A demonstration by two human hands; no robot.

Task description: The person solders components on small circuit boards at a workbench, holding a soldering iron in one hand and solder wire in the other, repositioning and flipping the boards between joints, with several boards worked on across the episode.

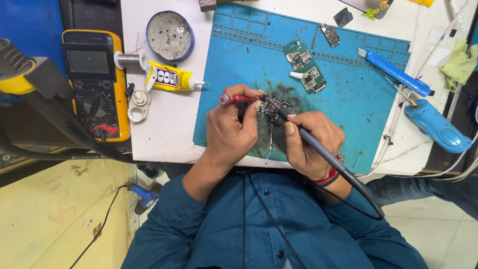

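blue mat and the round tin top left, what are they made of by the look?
Blue mat: likely silicone or rubber; matte, moulded compartments along its top edge, dark stains mid-mat. Round tin: seems metal with a blue rim; dull grey, speckled inside. What fills it cannot be told.

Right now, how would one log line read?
left hand: red-handled tool | right hand: soldering iron | tips at circuit board | blue mat
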